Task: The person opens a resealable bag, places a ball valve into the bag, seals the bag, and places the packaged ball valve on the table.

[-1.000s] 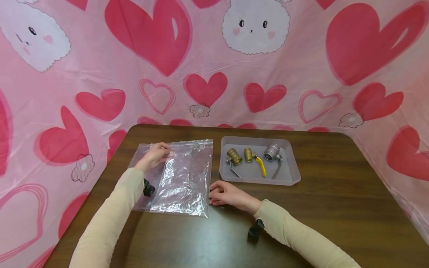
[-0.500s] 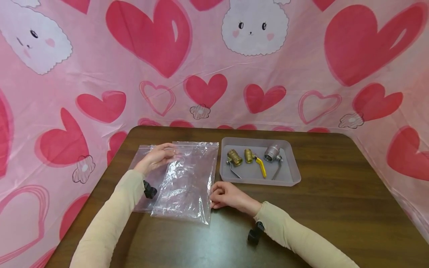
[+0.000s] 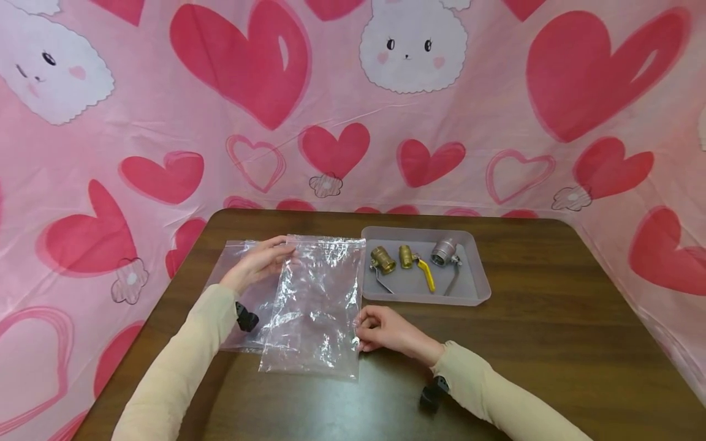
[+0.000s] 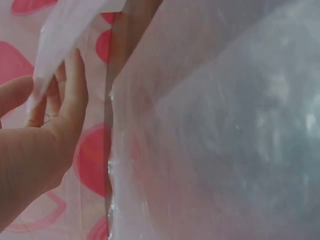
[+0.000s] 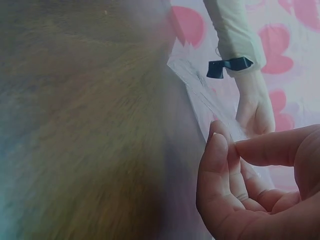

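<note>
A clear zip-lock bag (image 3: 325, 294) is held slightly raised above the table between both hands. My left hand (image 3: 258, 263) pinches its upper left corner; in the left wrist view the film passes between the thumb and the fingers (image 4: 75, 90). My right hand (image 3: 390, 329) pinches the bag's right edge between thumb and curled fingers, as the right wrist view also shows. A second clear bag (image 3: 234, 257) lies flat on the table to the left, partly under the held bag and my left forearm.
Right of the held bag stands a shallow translucent tray (image 3: 474, 288). Inside it lie a brass valve with a grey lever (image 3: 383, 260), a smaller brass valve with a yellow lever (image 3: 406, 257) and a silver valve (image 3: 444, 251). A heart-patterned cloth (image 3: 342, 196) rises behind the wooden table (image 3: 529, 331).
The upper bag has shifted right and toward me, off more of the bag beneath, and its top edge now meets the tray's left side. Both hands have moved slightly right with it.
</note>
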`<action>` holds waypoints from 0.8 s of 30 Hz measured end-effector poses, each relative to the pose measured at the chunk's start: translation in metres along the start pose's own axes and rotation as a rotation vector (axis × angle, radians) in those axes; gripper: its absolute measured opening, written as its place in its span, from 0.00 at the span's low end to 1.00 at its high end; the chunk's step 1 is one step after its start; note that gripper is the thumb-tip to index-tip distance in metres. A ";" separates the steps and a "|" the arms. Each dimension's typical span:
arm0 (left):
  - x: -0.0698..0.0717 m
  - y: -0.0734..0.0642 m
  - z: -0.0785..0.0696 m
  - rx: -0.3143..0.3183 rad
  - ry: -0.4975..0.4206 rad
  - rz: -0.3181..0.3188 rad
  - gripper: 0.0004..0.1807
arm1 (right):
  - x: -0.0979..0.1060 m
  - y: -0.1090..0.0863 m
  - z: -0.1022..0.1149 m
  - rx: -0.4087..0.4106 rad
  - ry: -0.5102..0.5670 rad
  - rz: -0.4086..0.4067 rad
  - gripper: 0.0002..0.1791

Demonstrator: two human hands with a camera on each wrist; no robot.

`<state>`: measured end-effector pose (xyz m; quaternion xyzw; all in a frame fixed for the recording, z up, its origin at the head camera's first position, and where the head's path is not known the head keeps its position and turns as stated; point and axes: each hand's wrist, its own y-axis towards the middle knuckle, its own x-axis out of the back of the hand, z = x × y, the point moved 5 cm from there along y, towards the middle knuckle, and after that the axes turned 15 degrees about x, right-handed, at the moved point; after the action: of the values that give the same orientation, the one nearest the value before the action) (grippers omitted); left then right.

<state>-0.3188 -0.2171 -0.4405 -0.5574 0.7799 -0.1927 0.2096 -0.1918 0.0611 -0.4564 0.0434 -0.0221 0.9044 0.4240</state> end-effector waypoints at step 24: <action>-0.043 -0.011 -0.004 -0.187 -0.034 0.282 0.15 | 0.025 -0.042 0.007 0.057 -0.194 0.014 0.08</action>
<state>-0.2998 -0.1797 -0.4259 -0.4627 0.8612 -0.0788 0.1950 -0.1748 0.1063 -0.4472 0.1427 -0.0374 0.8992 0.4119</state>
